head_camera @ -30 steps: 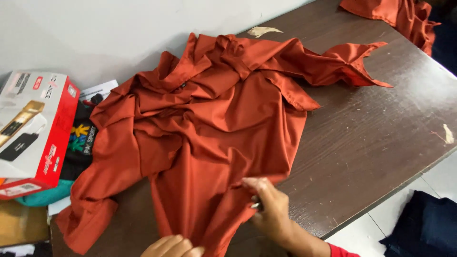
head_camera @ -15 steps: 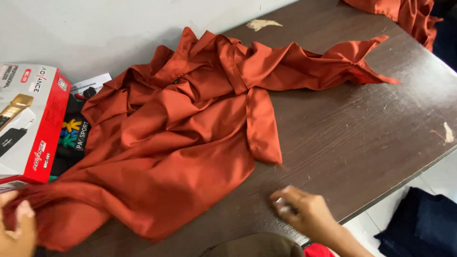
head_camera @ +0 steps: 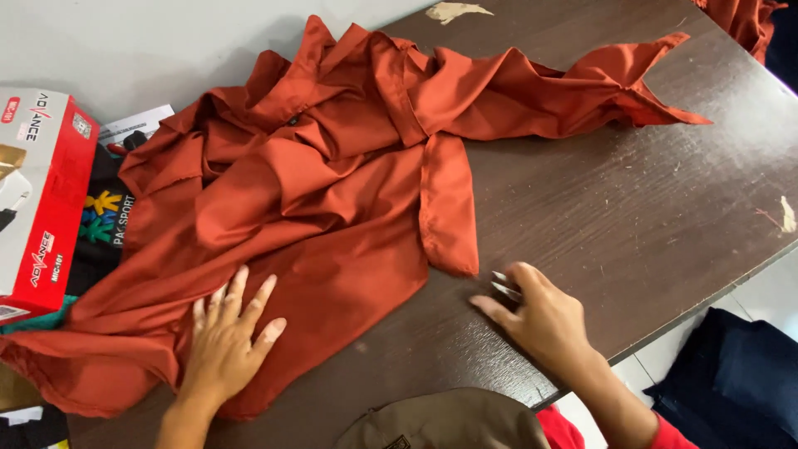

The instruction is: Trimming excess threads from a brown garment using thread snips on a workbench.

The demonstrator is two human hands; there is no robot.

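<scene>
A crumpled rust-orange garment (head_camera: pixel 332 191) lies spread over the dark brown table (head_camera: pixel 632 208), one sleeve stretching to the far right. My left hand (head_camera: pixel 229 333) rests flat on its near lower part, fingers apart, pressing the cloth down. Just right of the garment's hanging flap, my right hand (head_camera: pixel 540 320) sits on the bare table. It is closed around a small metal tool (head_camera: pixel 504 285), of which only two silver tips stick out past the fingers.
A red and white box (head_camera: pixel 41 191) stands at the left edge, beside a black item with a colourful print (head_camera: pixel 104 216). More orange cloth (head_camera: pixel 740 17) lies at the far right corner. Dark blue cloth (head_camera: pixel 740 374) lies on the floor beyond the table's front edge.
The garment has been drawn over to the left and bunched. My left hand moved from the cloth's left end onto its near part and flattened. My right hand stayed near the front edge.
</scene>
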